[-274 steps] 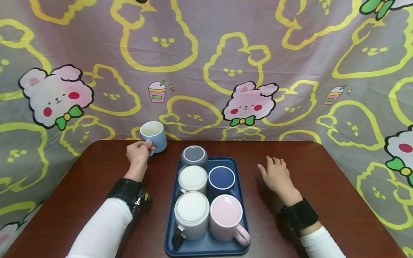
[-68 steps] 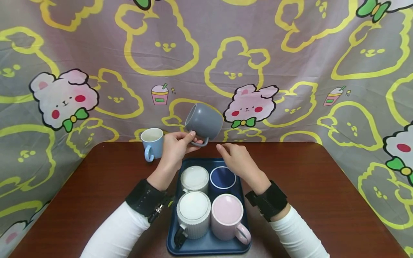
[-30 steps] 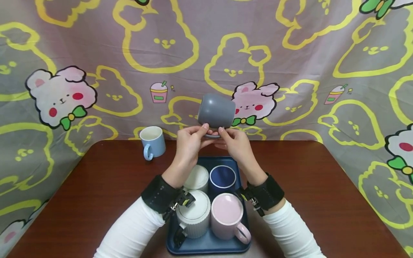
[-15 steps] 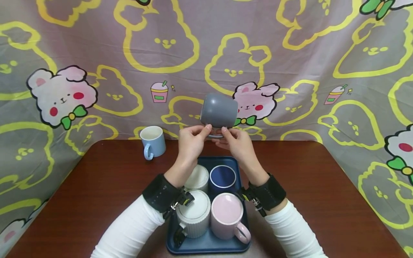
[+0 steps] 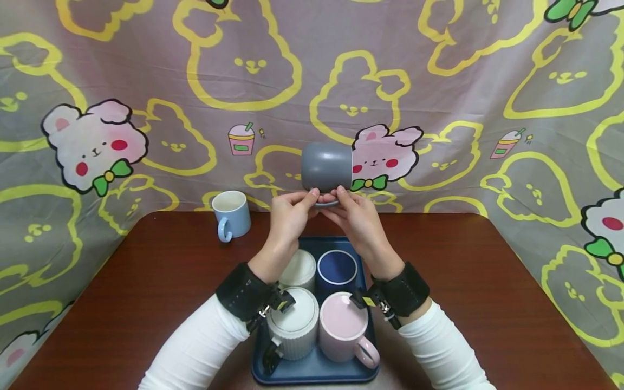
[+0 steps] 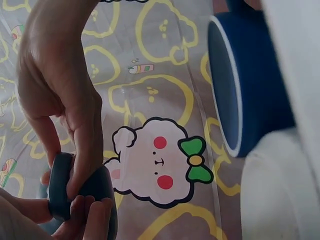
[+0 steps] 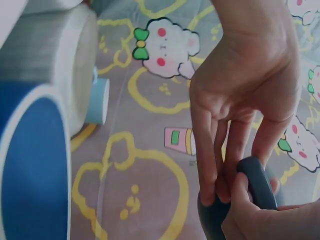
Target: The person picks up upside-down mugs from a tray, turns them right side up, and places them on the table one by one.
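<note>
A grey mug (image 5: 326,167) is held up in the air above the far end of the blue tray (image 5: 312,374), lying on its side with its handle (image 5: 325,203) pointing down. My left hand (image 5: 292,212) pinches the handle (image 6: 59,192) from the left, and my right hand (image 5: 353,216) pinches the same handle (image 7: 257,182) from the right. On the tray stand a dark blue mug (image 5: 337,269), a pink mug (image 5: 343,327), a white ribbed mug (image 5: 293,325) and another white mug (image 5: 300,269) partly hidden by my left wrist.
A light blue mug (image 5: 231,214) stands upright on the brown table (image 5: 487,281) at the back left. A patterned cloth (image 5: 439,81) hangs close behind the table. Bare tabletop lies on both sides of the tray.
The left hand lifted the grey mug off the tray and the right hand joined it at the handle. In the last second the mug barely moved.
</note>
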The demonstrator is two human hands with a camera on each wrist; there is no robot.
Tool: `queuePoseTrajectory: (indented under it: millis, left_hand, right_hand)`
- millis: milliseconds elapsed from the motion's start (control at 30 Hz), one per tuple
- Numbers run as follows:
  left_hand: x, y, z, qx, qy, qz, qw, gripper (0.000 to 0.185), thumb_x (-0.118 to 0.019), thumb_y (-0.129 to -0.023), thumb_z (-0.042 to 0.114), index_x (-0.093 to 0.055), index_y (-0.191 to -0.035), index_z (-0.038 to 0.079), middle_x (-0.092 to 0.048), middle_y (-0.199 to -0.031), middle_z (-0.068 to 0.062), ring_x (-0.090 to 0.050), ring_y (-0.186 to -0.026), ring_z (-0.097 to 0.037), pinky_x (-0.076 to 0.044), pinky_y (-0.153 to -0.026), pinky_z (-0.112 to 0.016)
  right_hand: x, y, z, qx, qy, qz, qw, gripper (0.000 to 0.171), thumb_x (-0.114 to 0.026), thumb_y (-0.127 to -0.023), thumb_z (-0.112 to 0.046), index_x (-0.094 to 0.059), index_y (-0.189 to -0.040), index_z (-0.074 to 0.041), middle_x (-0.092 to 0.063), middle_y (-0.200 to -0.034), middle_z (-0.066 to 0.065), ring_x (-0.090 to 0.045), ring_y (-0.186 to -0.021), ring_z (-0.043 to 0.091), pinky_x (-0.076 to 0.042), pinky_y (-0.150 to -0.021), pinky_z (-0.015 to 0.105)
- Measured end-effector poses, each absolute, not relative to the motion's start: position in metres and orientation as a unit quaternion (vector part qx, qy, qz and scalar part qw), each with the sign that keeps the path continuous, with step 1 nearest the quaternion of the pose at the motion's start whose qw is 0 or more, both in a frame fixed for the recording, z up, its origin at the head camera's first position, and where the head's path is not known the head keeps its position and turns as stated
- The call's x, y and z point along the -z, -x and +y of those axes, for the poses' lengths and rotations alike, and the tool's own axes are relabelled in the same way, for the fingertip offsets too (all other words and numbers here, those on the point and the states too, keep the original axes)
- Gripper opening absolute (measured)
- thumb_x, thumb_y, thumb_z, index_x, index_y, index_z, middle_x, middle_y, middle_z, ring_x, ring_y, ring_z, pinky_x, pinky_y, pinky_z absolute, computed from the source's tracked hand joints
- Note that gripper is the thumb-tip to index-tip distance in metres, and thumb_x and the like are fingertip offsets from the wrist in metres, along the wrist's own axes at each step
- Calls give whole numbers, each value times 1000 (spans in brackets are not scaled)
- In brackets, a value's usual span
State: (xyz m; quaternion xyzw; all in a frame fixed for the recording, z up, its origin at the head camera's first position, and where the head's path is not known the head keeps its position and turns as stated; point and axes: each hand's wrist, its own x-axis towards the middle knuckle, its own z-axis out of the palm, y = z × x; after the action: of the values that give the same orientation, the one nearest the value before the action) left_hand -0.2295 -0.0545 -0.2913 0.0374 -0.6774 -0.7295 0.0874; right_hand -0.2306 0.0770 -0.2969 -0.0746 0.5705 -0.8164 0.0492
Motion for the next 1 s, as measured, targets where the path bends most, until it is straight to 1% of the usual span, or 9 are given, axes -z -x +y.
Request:
queuePoseTrajectory:
  millis: [100,200,400,500,700,767,833,933,1000]
  left_hand:
    - [291,231,-54,734,-46,-674,72,26,-64,-91,18,-71,-104,-4,-66,-93,-7,-63,-79,-10,-55,-84,-33]
    - [290,231,-54,742,-47,-666,63,28,-63,-91,17,-69,-106,-6,-65,-97,-10,-64,-77,-9,-55,-83,-33]
    - [288,231,-55,738,-35,-671,60,30,-63,-91,19,-69,-105,-7,-64,-90,-3,-63,-73,-8,-56,-81,-33]
    - [287,232,-58,718,-23,-693,58,32,-63,-92,22,-70,-105,-6,-65,-93,-5,-64,-76,-12,-55,-83,-35]
    - [289,232,-70,643,2,-765,40,37,-55,-96,31,-71,-105,-1,-66,-106,-11,-62,-95,-19,-53,-88,-38]
    - [290,233,-76,612,9,-789,51,38,-53,-96,33,-71,-106,1,-66,-109,-12,-60,-98,-22,-51,-89,-38]
    - [291,233,-83,582,14,-810,75,38,-53,-97,35,-71,-105,3,-67,-110,-12,-59,-101,-23,-49,-89,-39]
    - [295,233,-94,551,22,-826,115,35,-53,-97,33,-71,-106,5,-68,-111,-12,-59,-104,-24,-46,-90,-42]
    - [299,233,-101,530,29,-835,145,32,-54,-96,30,-71,-107,5,-68,-111,-12,-60,-106,-25,-47,-91,-43]
  right_hand:
    - [296,231,75,830,69,551,48,21,-42,-102,-21,-53,-96,-4,-65,-89,3,-66,-93,14,-47,-96,33]
    - [295,231,74,840,72,537,45,23,-41,-102,-20,-54,-92,-5,-66,-86,2,-66,-91,14,-46,-98,34]
    - [291,229,73,847,75,525,42,23,-41,-102,-21,-54,-90,-6,-67,-83,1,-66,-88,12,-45,-99,35]
    - [288,229,73,850,67,521,45,23,-41,-102,-22,-53,-90,-7,-65,-82,0,-66,-87,12,-46,-99,34]
    - [285,232,73,840,69,536,50,23,-40,-103,-21,-53,-89,-7,-62,-80,0,-65,-84,12,-50,-93,30]
    - [284,233,72,835,70,543,50,23,-40,-102,-21,-53,-89,-6,-61,-80,1,-64,-83,11,-51,-90,27]
    - [284,235,71,831,72,549,48,23,-41,-102,-21,-53,-90,-5,-61,-80,1,-65,-82,12,-52,-90,27]
    - [284,237,70,827,73,555,45,23,-42,-102,-21,-53,-90,-5,-61,-80,2,-65,-81,12,-50,-92,29]
    - [285,238,69,826,72,558,42,23,-43,-102,-21,-54,-90,-4,-62,-79,2,-66,-81,13,-49,-94,31]
